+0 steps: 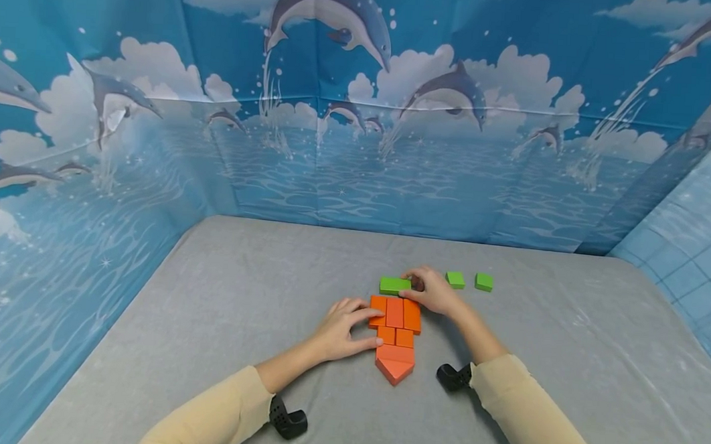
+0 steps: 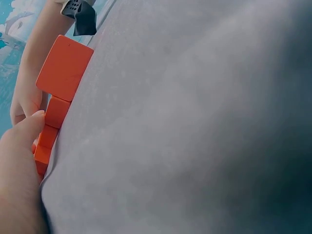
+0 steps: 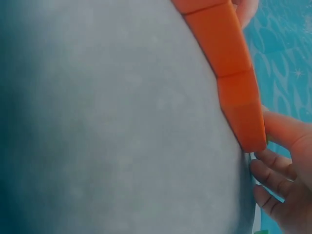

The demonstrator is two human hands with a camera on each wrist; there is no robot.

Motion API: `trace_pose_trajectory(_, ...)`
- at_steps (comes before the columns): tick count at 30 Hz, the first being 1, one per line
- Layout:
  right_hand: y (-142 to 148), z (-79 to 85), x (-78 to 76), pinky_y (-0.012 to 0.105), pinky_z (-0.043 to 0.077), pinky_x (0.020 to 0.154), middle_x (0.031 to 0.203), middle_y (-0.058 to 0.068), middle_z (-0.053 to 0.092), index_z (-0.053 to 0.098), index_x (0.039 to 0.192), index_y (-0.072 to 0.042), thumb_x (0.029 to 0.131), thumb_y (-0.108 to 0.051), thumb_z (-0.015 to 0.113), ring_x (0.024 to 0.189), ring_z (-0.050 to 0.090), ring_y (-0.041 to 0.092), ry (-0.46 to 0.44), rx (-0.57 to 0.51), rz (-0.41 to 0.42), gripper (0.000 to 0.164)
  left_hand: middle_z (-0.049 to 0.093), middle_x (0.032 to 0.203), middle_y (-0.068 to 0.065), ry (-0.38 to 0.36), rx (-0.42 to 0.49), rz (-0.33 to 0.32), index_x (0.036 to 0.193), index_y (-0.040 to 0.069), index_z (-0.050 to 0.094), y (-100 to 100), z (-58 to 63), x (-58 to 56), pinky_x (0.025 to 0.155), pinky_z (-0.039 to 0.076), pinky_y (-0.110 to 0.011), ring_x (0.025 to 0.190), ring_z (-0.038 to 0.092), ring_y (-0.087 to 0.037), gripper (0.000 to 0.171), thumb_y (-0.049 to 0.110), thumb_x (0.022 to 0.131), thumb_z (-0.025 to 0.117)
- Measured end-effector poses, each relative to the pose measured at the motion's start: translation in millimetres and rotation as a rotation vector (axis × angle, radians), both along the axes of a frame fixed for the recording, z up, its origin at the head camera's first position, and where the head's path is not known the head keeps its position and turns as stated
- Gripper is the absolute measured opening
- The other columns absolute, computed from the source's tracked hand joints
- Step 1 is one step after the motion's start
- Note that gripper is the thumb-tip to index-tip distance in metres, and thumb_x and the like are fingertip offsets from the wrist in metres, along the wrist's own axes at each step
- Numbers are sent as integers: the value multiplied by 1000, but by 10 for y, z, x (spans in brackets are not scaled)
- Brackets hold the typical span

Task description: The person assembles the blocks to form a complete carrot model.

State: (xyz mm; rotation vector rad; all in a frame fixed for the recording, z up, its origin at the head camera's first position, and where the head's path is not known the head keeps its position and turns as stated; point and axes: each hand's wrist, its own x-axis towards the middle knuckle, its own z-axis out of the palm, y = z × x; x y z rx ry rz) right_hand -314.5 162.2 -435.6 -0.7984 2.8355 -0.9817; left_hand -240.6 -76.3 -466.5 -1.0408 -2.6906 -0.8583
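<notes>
Several orange blocks (image 1: 395, 312) lie together on the grey cloth, three upright oblongs above two small blocks. An orange triangular block (image 1: 394, 370) makes a point at the near end. My left hand (image 1: 344, 329) is at the left side of the group, its index finger on the left oblong and its thumb touching a small block. Just beyond the oblongs lies a green oblong block (image 1: 394, 286); my right hand (image 1: 433, 290) pinches its right end between thumb and finger. In the right wrist view, the orange blocks mostly hide that green block.
Two small green blocks, a nearer one (image 1: 455, 279) and one farther right (image 1: 484, 282), lie beyond the right hand. Grey cloth (image 1: 256, 277) covers the table. A dolphin-print curtain (image 1: 358, 175) stands behind and at the sides. Each wrist wears a black camera mount (image 1: 287, 419).
</notes>
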Motion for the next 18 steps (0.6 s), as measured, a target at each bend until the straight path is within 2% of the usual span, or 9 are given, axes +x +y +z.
trace_pose_trajectory(3,9,2,-12,30,42,62,86,10,54,62,108,2,84,-15,66,69,47,16,-29,-26,17,29,52,116,-1,14,6,-4,123,22,57,-3,-9,0,90,35,-37,103,43,-15,48,46,82,63)
trace_pose_trajectory(10,28,58,-11,27,38,53,79,7,56,61,112,2,92,-13,55,57,45,14,-136,-73,30,26,52,116,-1,17,4,-9,124,21,57,-3,-7,2,90,35,-37,103,43,-15,49,46,82,62)
trace_pose_trajectory(18,68,48,12,25,35,51,78,7,55,63,109,1,90,-12,58,56,44,14,-175,-98,52,24,52,117,-1,1,1,-4,124,21,57,10,-2,0,90,35,-37,103,43,-15,49,46,82,63)
